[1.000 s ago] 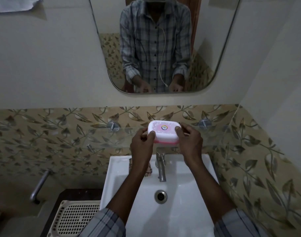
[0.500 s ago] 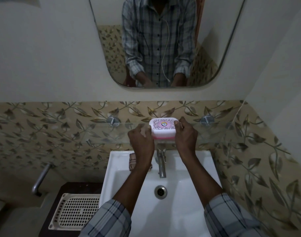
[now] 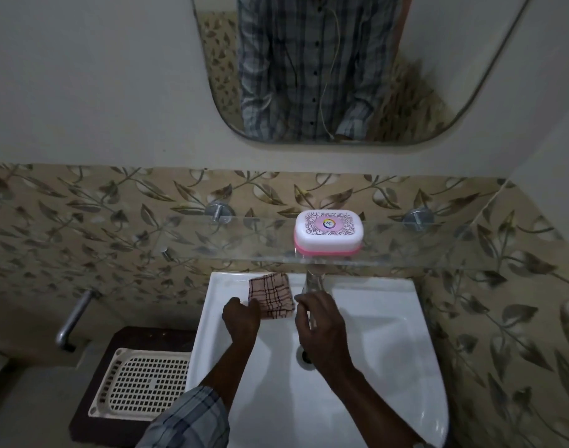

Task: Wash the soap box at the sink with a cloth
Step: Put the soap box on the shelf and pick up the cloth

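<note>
- The soap box, lid shut, stands alone on the glass shelf above the sink; half a second ago both hands gripped its ends there.
- Both hands have dropped to the basin: the left hand, loosely curled, touches the edge of the checked cloth on the sink's back ledge but has not closed on it.
- The right hand hangs half-open and empty by the tap.
- Washing appears either finished or not begun; the frames do not settle which.

Glossy plastic soap box (glass shelf)
</note>
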A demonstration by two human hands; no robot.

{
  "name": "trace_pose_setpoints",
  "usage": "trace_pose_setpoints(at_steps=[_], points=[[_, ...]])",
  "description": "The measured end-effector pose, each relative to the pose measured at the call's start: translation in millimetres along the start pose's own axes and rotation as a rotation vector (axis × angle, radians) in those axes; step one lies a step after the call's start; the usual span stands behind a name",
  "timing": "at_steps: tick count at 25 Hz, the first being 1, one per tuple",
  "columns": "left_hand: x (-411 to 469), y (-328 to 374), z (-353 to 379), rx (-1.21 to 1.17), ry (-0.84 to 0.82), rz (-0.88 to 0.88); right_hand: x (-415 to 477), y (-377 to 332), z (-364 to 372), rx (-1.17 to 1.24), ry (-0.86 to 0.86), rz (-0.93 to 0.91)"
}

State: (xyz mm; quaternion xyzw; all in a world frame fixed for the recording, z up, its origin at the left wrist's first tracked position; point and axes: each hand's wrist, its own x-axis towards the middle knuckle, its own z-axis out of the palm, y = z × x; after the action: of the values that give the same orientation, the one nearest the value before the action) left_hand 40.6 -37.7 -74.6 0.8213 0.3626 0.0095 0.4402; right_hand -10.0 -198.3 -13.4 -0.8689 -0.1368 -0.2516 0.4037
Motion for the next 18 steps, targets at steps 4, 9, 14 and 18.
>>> trace_pose_setpoints(at_steps=[4,9,14,18], points=[[16.8,9.7,19.0,0.005,-0.114,-0.147,-24.1,10.8,6.9,-0.048,-0.134,0.01],[30.7,16.0,21.8,-0.163,-0.09,-0.277,-24.6,23.2,-0.5,-0.084,-0.194,0.12],[31.4,17.6,15.3,-0.418,-0.216,-0.28,-10.0,25.7,3.7,-0.052,-0.314,0.164],[2.7,21.5,-9.6,-0.464,-0.36,-0.105,5.3,24.3,5.4,0.03,-0.455,0.147]])
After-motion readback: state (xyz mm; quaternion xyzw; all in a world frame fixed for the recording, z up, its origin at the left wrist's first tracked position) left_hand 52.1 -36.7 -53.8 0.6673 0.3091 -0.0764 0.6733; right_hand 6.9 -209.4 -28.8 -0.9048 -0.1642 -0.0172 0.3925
